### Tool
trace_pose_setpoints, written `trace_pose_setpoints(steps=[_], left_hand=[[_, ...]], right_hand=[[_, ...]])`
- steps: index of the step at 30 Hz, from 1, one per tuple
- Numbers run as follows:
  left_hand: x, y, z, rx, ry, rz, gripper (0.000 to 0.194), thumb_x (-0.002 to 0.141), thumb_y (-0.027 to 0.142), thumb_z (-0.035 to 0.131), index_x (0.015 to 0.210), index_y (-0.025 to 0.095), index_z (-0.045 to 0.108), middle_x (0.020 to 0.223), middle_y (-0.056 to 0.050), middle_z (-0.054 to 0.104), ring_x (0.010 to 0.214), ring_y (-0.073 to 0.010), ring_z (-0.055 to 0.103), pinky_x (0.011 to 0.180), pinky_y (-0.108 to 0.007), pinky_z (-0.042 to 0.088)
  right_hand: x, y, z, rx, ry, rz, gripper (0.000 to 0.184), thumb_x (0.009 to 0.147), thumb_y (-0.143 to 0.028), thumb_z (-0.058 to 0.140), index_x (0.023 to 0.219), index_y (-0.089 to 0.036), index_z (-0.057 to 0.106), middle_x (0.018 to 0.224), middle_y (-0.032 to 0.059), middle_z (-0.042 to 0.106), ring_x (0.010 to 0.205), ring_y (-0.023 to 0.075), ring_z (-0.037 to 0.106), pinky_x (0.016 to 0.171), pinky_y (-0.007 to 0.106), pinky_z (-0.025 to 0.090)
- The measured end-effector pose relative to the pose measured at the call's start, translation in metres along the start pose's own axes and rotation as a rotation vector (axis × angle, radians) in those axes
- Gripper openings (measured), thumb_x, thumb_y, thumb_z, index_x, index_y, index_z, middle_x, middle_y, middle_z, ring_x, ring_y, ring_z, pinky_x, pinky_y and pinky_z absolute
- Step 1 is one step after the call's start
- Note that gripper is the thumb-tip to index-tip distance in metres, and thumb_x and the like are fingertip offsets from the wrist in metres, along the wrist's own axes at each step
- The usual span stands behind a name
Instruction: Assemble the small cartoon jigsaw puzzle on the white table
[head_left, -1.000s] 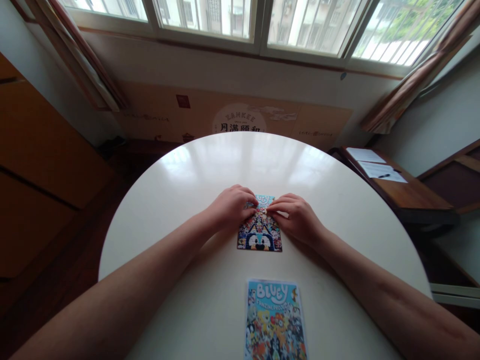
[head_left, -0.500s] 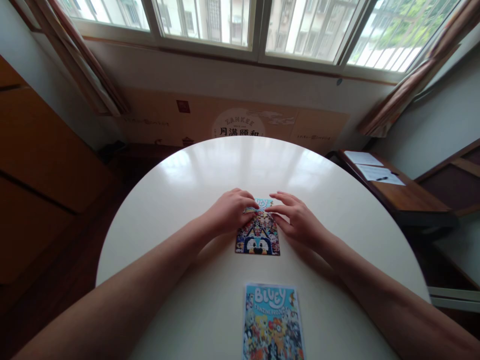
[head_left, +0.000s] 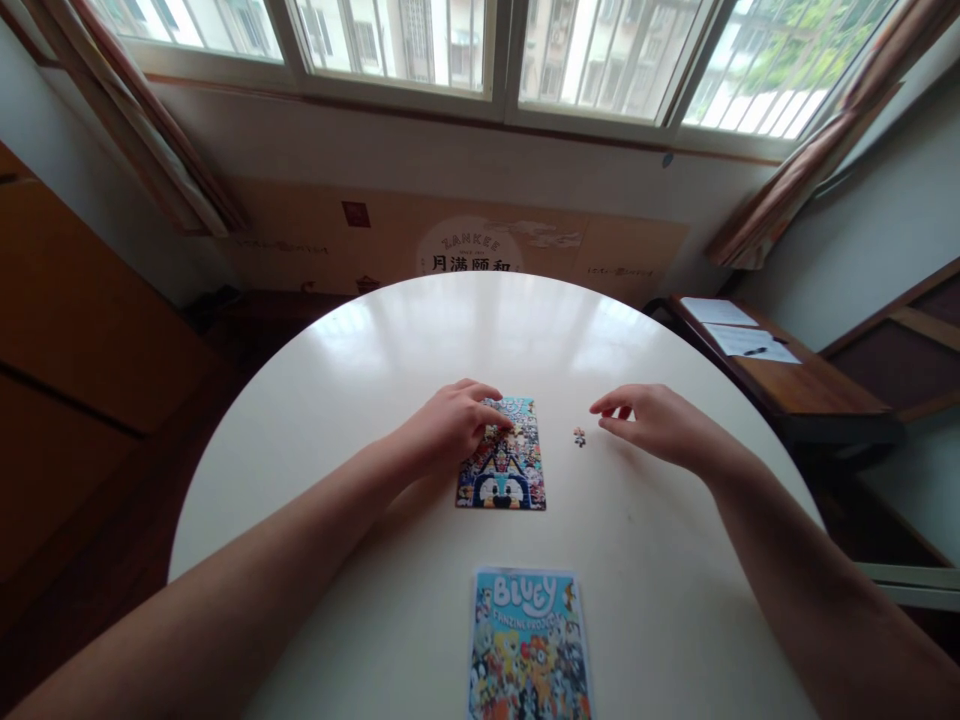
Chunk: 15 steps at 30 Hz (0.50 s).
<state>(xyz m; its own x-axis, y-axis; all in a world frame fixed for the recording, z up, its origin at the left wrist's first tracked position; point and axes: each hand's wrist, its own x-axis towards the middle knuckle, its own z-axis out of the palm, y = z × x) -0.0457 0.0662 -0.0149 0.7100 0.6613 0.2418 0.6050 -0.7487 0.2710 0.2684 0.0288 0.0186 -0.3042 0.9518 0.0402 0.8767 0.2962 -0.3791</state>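
Observation:
A small jigsaw puzzle [head_left: 517, 470] with a blue cartoon dog's face at its lower end lies flat on the white table. My left hand [head_left: 457, 420] rests over its upper left part, fingers apart and touching the picture, hiding some of it. Within the puzzle a small pale gap shows near my left fingertips. To the right of the puzzle lies a loose puzzle piece [head_left: 580, 437], by itself on the tabletop. My right hand [head_left: 652, 420] hovers just right of that piece, thumb and fingers apart, with nothing visible between them.
Nearer to me lies a blue Bluey picture sheet [head_left: 529, 645] with many cartoon dogs. All this is on a round white table [head_left: 360, 600]. At the right, a wooden side table [head_left: 817, 385] bears papers and a pen. Windows and a printed box panel are beyond.
My right hand has moved away from the puzzle to the right, uncovering its right side. The loose piece now shows on the table. My left hand stays on the puzzle; the view has shifted slightly.

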Motion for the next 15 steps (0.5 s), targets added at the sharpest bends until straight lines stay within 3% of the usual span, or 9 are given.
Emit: trace_pose_setpoints(steps=[4,8,15], left_hand=[[0.0006,-0.0008,-0.0005,-0.003,-0.006,-0.003,0.049,0.078,0.0,0.055,0.105,0.034,0.079,0.125,-0.003,0.068,0.113,-0.0242,0.058,0.1,-0.043,0.049],[0.0014,-0.0009,-0.0009,-0.013,-0.022,0.01,0.05,0.079,0.001,0.053,0.108,0.034,0.078,0.123,-0.003,0.068,0.113,-0.0236,0.057,0.101,-0.041,0.047],[0.0041,0.0021,0.0007,0.031,-0.046,0.035,0.051,0.081,0.002,0.05,0.111,0.033,0.076,0.123,-0.003,0.068,0.115,-0.0241,0.055,0.1,-0.038,0.045]], right_hand=[[-0.0012,-0.0045,0.0023,0.063,-0.086,-0.115,0.022,0.086,-0.026,0.064,0.102,-0.026,0.078,0.095,0.0043,0.076,0.081,0.0198,0.07,0.072,0.032,0.055],[-0.0004,-0.0073,0.0067,0.081,-0.09,-0.168,0.026,0.083,-0.022,0.065,0.105,-0.027,0.078,0.093,0.0039,0.075,0.079,0.0187,0.068,0.072,0.031,0.054],[0.0025,-0.0095,0.0051,-0.005,-0.154,-0.073,0.017,0.081,-0.027,0.067,0.093,-0.026,0.078,0.084,0.0021,0.073,0.074,0.0187,0.065,0.065,0.031,0.047]])
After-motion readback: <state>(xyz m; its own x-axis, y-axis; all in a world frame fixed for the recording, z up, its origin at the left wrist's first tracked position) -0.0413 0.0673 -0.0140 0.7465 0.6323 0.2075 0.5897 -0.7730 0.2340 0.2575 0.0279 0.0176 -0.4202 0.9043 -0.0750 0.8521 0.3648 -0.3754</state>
